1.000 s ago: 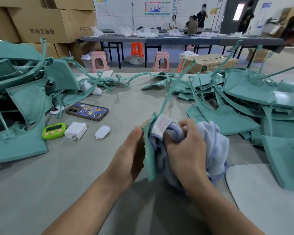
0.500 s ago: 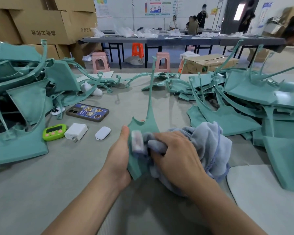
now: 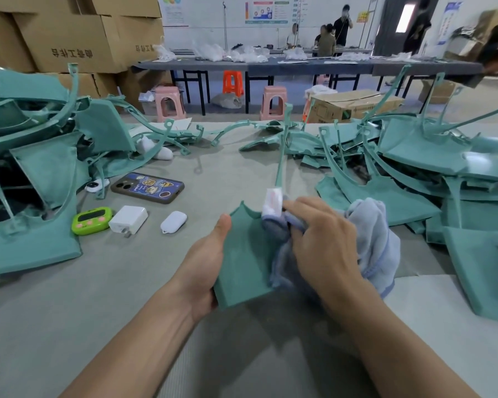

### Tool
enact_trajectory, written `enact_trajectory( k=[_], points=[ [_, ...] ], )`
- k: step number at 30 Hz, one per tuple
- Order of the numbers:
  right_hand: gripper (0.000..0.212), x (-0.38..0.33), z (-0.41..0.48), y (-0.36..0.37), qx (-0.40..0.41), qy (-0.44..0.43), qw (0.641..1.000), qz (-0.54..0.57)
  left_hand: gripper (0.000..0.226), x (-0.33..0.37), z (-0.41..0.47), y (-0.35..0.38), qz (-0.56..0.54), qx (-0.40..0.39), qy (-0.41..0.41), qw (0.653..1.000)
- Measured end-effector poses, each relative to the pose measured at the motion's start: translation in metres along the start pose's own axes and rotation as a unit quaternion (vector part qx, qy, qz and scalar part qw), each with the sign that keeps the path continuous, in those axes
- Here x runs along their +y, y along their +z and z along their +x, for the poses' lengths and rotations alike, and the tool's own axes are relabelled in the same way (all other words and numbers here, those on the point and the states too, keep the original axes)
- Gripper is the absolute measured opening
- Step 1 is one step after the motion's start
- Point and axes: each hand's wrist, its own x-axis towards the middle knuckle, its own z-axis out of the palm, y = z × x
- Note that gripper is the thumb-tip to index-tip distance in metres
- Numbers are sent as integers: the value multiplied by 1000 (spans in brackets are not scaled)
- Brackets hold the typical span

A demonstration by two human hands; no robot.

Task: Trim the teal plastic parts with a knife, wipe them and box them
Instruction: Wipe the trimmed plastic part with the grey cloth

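Observation:
A teal plastic part [image 3: 242, 254] with a flat panel and a long thin arm pointing away from me is held over the grey table. My left hand [image 3: 204, 259] grips the panel's left edge, thumb on top. My right hand [image 3: 319, 245] presses a pale blue cloth [image 3: 377, 239] against the panel's right side, near the foot of the arm. A white tag on the cloth [image 3: 273, 201] sticks up beside my fingers. No knife is visible.
Heaps of teal parts lie at the left [image 3: 41, 173] and right [image 3: 443, 173]. A phone [image 3: 147, 187], green timer [image 3: 91, 220], white charger [image 3: 128, 219] and white case [image 3: 173, 222] sit left of centre. A white sheet [image 3: 457, 340] lies at the right front.
The part has turned from edge-on to flat, face up. My right hand and the cloth have slid across the panel towards its arm. My left hand has shifted lower on the left edge.

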Motion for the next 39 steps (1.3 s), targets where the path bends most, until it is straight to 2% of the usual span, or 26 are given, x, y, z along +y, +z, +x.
enact_trajectory(
  k=[2,5,11,13,16,19,22,27,28,30,32,35,37,39],
  points=[
    [29,-11,-7,-4,-71,-50,996,-5,68,0,5,1,-2,16,-4,1000],
    [29,-27,-19,-7,-148,-109,983,25,74,1,8,2,-8,40,-16,999],
    [19,-43,-29,0,-147,-143,977,56,67,2,5,2,40,93,41,994],
    [14,-36,-22,1,-146,-112,982,36,63,1,6,4,24,82,35,996],
    [11,-17,-8,2,-89,0,996,2,54,0,3,2,23,36,17,999],
    [20,-6,-1,6,-22,63,997,-31,30,5,-5,-1,84,-26,9,996],
    [27,0,5,6,31,72,996,-42,45,10,-9,-6,133,-89,-28,987],
    [33,10,15,3,78,54,995,-6,35,14,-12,-9,142,-98,-41,984],
    [40,9,14,2,62,32,998,2,36,14,-10,-10,142,-93,-39,985],
    [53,6,11,1,-30,-15,999,18,32,13,-8,-9,139,-67,-31,988],
    [39,4,7,-2,-144,-43,988,29,32,12,-6,-7,138,-30,-22,990],
    [22,7,5,-8,-234,-84,968,28,34,12,-4,-8,138,-12,-13,990],
    [21,8,2,-12,-246,-101,963,35,34,13,-3,-9,133,-19,-12,991],
    [20,13,0,-10,-181,-74,979,58,35,13,-3,-11,135,-30,-19,990]
  ],
)
